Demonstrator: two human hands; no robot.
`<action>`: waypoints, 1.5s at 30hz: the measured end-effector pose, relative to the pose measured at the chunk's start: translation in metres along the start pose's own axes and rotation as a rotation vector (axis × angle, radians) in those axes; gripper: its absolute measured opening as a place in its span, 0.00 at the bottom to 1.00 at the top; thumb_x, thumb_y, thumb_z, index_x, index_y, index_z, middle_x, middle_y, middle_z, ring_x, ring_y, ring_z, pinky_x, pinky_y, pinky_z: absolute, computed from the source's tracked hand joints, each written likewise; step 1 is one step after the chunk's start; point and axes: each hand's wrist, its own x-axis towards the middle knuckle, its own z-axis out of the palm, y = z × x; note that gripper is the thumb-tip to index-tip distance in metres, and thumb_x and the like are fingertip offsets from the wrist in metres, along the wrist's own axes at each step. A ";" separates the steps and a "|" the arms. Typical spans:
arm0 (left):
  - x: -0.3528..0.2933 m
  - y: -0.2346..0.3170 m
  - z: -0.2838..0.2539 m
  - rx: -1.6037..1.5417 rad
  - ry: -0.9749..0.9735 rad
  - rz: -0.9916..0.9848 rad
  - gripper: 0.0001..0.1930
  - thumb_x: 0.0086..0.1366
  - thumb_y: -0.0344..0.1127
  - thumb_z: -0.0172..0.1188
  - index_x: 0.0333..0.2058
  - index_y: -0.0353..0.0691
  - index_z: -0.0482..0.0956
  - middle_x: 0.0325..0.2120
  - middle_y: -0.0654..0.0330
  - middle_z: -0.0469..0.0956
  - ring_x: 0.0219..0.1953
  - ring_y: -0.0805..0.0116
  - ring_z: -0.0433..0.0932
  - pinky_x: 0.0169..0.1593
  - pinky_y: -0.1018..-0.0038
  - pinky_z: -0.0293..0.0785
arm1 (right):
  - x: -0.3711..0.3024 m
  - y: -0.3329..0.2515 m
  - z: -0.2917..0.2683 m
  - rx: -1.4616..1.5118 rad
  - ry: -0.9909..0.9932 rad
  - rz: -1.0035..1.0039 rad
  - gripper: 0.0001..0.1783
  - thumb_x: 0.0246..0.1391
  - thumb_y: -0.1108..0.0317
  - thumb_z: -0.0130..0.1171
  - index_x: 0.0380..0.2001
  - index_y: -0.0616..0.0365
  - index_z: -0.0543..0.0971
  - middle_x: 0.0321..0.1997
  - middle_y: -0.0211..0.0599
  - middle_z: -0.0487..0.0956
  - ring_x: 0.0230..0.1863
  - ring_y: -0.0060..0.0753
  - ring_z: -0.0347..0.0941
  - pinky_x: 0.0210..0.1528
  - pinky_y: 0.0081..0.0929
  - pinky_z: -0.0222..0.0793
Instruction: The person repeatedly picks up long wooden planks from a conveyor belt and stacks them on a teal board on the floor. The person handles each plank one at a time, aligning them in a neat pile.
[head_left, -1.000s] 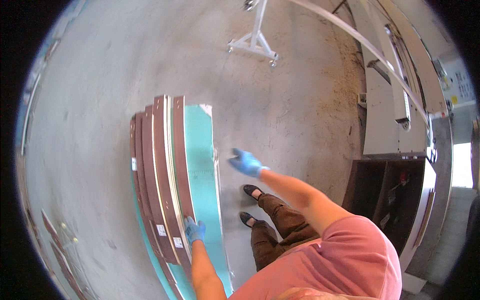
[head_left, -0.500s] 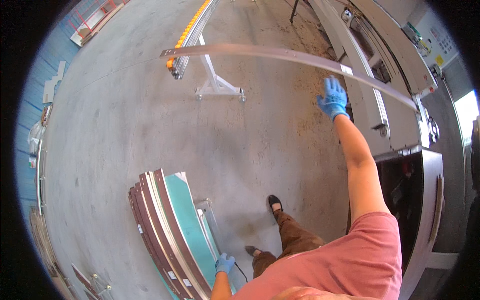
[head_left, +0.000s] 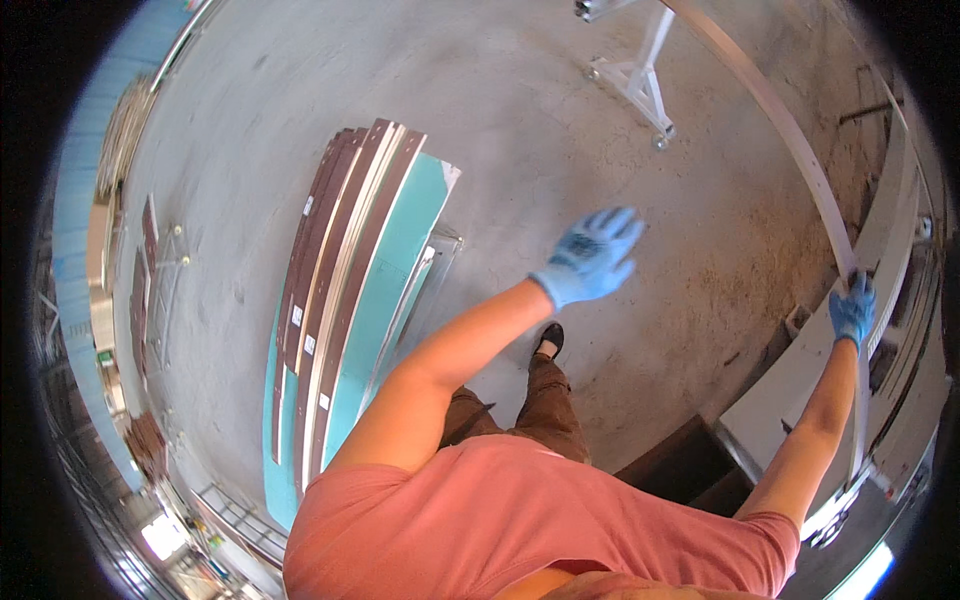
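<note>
A long, narrow brown strip of board (head_left: 790, 130) reaches from the top of the view down to the machine at the right, looking curved toward the rim. My right hand (head_left: 852, 310), in a blue glove, is closed around this strip over the machine's edge. In the middle, my left hand (head_left: 590, 258), also blue-gloved, is raised in the air with its fingers stretched out and holds nothing. It is to the right of a stack of long brown boards (head_left: 345, 235) with pale edges, which lies on teal panels (head_left: 395, 260).
A long grey machine (head_left: 790, 400) runs along the right side. At the top stands a white wheeled support stand (head_left: 640, 80). Dust and debris lie on the concrete floor (head_left: 500, 90) near the machine. More boards (head_left: 148, 270) and racks line the left side.
My right hand has gone from open beside the brown strip to closed on it. My left hand has left the stack's edge and risen forward. The view has turned, shifting the surroundings.
</note>
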 end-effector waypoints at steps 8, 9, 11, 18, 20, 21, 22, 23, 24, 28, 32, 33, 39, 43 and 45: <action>0.037 0.055 -0.016 0.205 0.225 0.207 0.34 0.66 0.47 0.63 0.68 0.38 0.74 0.72 0.40 0.67 0.74 0.41 0.65 0.75 0.46 0.62 | -0.048 -0.032 0.008 0.157 -0.054 0.025 0.19 0.57 0.59 0.69 0.51 0.51 0.82 0.50 0.45 0.88 0.48 0.58 0.86 0.51 0.51 0.82; 0.035 0.057 -0.012 0.297 0.324 0.243 0.33 0.66 0.46 0.62 0.68 0.39 0.75 0.73 0.41 0.67 0.75 0.41 0.65 0.77 0.42 0.59 | -0.057 -0.057 -0.004 0.211 -0.034 -0.057 0.19 0.56 0.60 0.70 0.50 0.51 0.82 0.48 0.43 0.88 0.47 0.57 0.86 0.50 0.51 0.83; 0.032 0.066 -0.020 0.385 0.416 0.330 0.32 0.66 0.44 0.60 0.68 0.40 0.75 0.73 0.41 0.67 0.75 0.41 0.65 0.78 0.41 0.56 | -0.089 -0.144 -0.067 0.372 -0.103 -0.136 0.13 0.50 0.65 0.73 0.40 0.50 0.84 0.40 0.44 0.88 0.43 0.54 0.86 0.46 0.49 0.82; -0.033 0.036 -0.095 0.393 -0.423 0.323 0.30 0.57 0.57 0.68 0.51 0.40 0.82 0.52 0.50 0.84 0.59 0.50 0.82 0.67 0.46 0.70 | -0.210 -0.348 -0.204 0.620 -0.193 -0.453 0.16 0.50 0.55 0.77 0.30 0.51 0.81 0.30 0.48 0.85 0.34 0.60 0.84 0.36 0.51 0.80; -0.082 0.006 -0.124 0.273 -0.502 0.221 0.28 0.57 0.58 0.72 0.45 0.42 0.80 0.42 0.55 0.85 0.49 0.55 0.84 0.56 0.54 0.76 | -0.228 -0.388 -0.231 0.704 -0.311 -0.542 0.20 0.47 0.54 0.80 0.36 0.52 0.82 0.34 0.49 0.86 0.36 0.60 0.85 0.39 0.52 0.80; -0.111 -0.003 -0.137 0.269 -0.491 0.180 0.29 0.56 0.58 0.73 0.46 0.41 0.80 0.41 0.56 0.84 0.48 0.55 0.84 0.55 0.56 0.76 | -0.237 -0.407 -0.246 0.728 -0.335 -0.606 0.23 0.46 0.53 0.81 0.38 0.53 0.81 0.36 0.50 0.86 0.38 0.60 0.85 0.40 0.52 0.80; -0.142 -0.014 -0.151 0.266 -0.478 0.135 0.31 0.55 0.58 0.75 0.47 0.41 0.79 0.41 0.56 0.84 0.47 0.56 0.84 0.54 0.58 0.77 | -0.241 -0.429 -0.263 0.753 -0.358 -0.673 0.26 0.45 0.53 0.82 0.41 0.54 0.81 0.37 0.50 0.86 0.39 0.61 0.85 0.42 0.52 0.80; -0.180 -0.031 -0.162 0.271 -0.406 0.101 0.31 0.54 0.58 0.76 0.47 0.42 0.79 0.40 0.56 0.84 0.47 0.56 0.84 0.54 0.58 0.77 | -0.252 -0.448 -0.277 0.765 -0.382 -0.734 0.29 0.44 0.52 0.83 0.44 0.55 0.81 0.39 0.51 0.86 0.40 0.62 0.85 0.43 0.53 0.80; -0.220 -0.054 -0.170 0.276 -0.333 0.066 0.31 0.53 0.57 0.77 0.47 0.42 0.79 0.40 0.57 0.83 0.47 0.56 0.84 0.54 0.59 0.77 | -0.264 -0.465 -0.285 0.762 -0.413 -0.759 0.32 0.43 0.51 0.83 0.46 0.55 0.80 0.41 0.52 0.86 0.42 0.62 0.85 0.44 0.53 0.80; -0.383 -0.108 -0.222 0.253 -0.339 -0.144 0.32 0.52 0.52 0.80 0.49 0.41 0.77 0.41 0.57 0.83 0.49 0.56 0.83 0.56 0.59 0.76 | -0.311 -0.528 -0.311 0.697 -0.749 -0.855 0.41 0.45 0.45 0.81 0.55 0.58 0.78 0.51 0.55 0.86 0.52 0.62 0.84 0.51 0.52 0.80; -0.524 -0.131 -0.254 0.196 -0.374 -0.449 0.34 0.51 0.49 0.80 0.52 0.42 0.75 0.42 0.57 0.82 0.50 0.56 0.81 0.58 0.59 0.74 | -0.360 -0.614 -0.347 0.579 -1.082 -0.984 0.37 0.49 0.46 0.76 0.56 0.53 0.77 0.52 0.52 0.86 0.54 0.63 0.82 0.53 0.52 0.78; -0.559 -0.139 -0.255 0.185 -0.341 -0.513 0.35 0.50 0.49 0.80 0.53 0.42 0.75 0.42 0.57 0.82 0.50 0.56 0.81 0.59 0.59 0.73 | -0.369 -0.643 -0.356 0.545 -1.059 -1.045 0.36 0.50 0.46 0.75 0.56 0.53 0.76 0.51 0.51 0.86 0.53 0.63 0.82 0.53 0.53 0.78; -0.739 -0.164 -0.246 0.156 -0.181 -0.925 0.48 0.49 0.57 0.81 0.65 0.43 0.72 0.48 0.49 0.81 0.52 0.46 0.79 0.61 0.51 0.72 | -0.377 -0.785 -0.367 0.422 -0.568 -1.480 0.32 0.48 0.46 0.76 0.49 0.52 0.75 0.43 0.52 0.84 0.46 0.58 0.83 0.47 0.57 0.78; -0.821 -0.180 -0.208 0.208 0.103 -1.035 0.49 0.59 0.63 0.75 0.71 0.42 0.68 0.55 0.43 0.79 0.57 0.38 0.78 0.63 0.46 0.71 | -0.397 -0.896 -0.357 0.531 -0.371 -1.702 0.41 0.46 0.49 0.78 0.60 0.56 0.76 0.48 0.45 0.83 0.48 0.54 0.81 0.54 0.52 0.76; -0.856 -0.199 -0.179 0.229 0.175 -1.048 0.50 0.60 0.64 0.74 0.72 0.41 0.67 0.51 0.42 0.79 0.52 0.39 0.79 0.58 0.47 0.72 | -0.412 -0.955 -0.348 0.422 -0.321 -1.809 0.43 0.48 0.44 0.78 0.63 0.53 0.74 0.50 0.42 0.82 0.52 0.50 0.80 0.57 0.47 0.73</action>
